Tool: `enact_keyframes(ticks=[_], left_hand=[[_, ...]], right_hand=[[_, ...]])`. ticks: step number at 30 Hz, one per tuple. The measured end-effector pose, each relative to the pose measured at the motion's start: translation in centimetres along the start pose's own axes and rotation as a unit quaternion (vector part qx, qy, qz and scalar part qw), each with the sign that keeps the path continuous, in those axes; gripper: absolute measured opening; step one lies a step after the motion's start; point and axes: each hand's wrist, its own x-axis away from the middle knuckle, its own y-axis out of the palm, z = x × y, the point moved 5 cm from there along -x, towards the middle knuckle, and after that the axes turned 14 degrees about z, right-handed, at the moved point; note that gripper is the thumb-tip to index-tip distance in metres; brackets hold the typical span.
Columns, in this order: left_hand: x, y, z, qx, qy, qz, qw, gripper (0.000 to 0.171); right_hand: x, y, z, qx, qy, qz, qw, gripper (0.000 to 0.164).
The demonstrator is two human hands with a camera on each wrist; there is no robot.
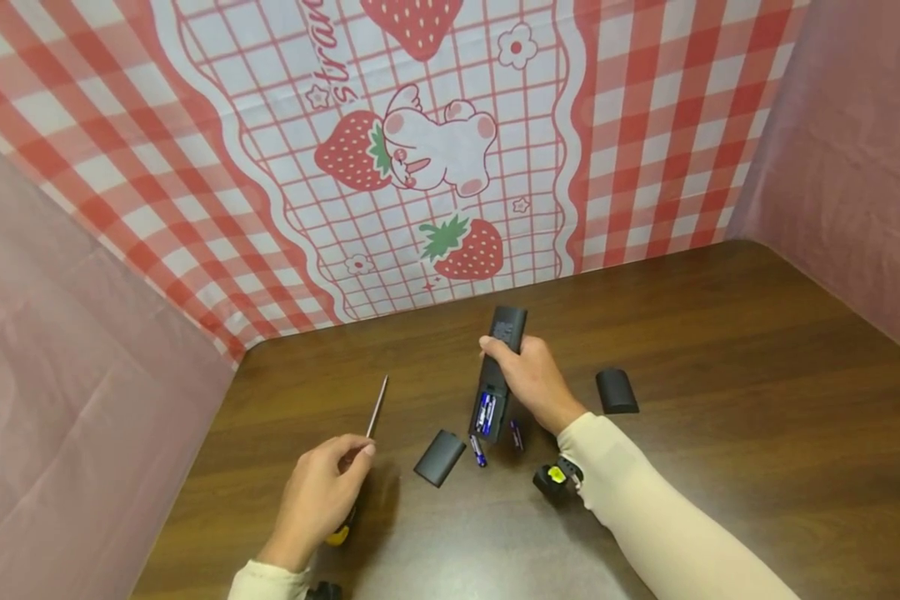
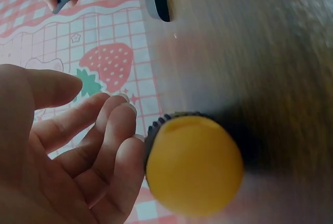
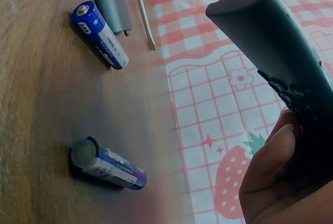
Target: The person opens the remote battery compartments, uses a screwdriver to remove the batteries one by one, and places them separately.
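Note:
A black remote control [image 1: 504, 333] is gripped by my right hand [image 1: 537, 379], its back showing and blue batteries [image 1: 485, 414] visible in its open compartment. Below the remote's lower end, two loose blue batteries lie on the table, one AAA battery [image 3: 101, 37] and another battery [image 3: 117, 168]. My left hand [image 1: 317, 492] hovers by a screwdriver [image 1: 377, 407] with a yellow and black handle [image 2: 195, 167]. Its fingers are loosely bent beside the handle, with nothing between them and the thumb. Whether the little finger touches the handle, I cannot tell.
On the brown wooden table [image 1: 720, 375], a black battery cover [image 1: 440, 458] lies between the hands. A second black cover [image 1: 617, 392] rests right of the right hand. Behind hangs a red checked strawberry cloth [image 1: 645, 125], with pink cloth [image 1: 67, 333] at both sides.

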Motion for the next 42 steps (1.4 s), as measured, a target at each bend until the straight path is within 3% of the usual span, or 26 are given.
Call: enact_keyframes(ticks=[13, 20, 29, 42], left_hand=[[0.2, -0.3, -1.0, -0.031, 0.005, 0.005, 0.9995, 0.011], [0.0, -1.0, -2.0, -0.052, -0.015, 0.001, 0.9985, 0.015], [0.2, -0.8, -2.6, -0.026, -0.061, -0.082, 0.9944, 0.029], [0.5, 0.6, -2.1, -0.084, 0.012, -0.081, 0.9932, 0.03]], right_hand=[[-0.1, 0.0, 0.0, -0.001, 0.008, 0.002, 1.0, 0.039], [0.0, 0.0, 0.1, -0.003, 0.012, 0.003, 1.0, 0.038], [0.0, -0.1, 0.2, -0.005, 0.008, 0.007, 1.0, 0.039], [-0.2, -0.1, 0.3, -0.001, 0.009, -0.003, 1.0, 0.042]])
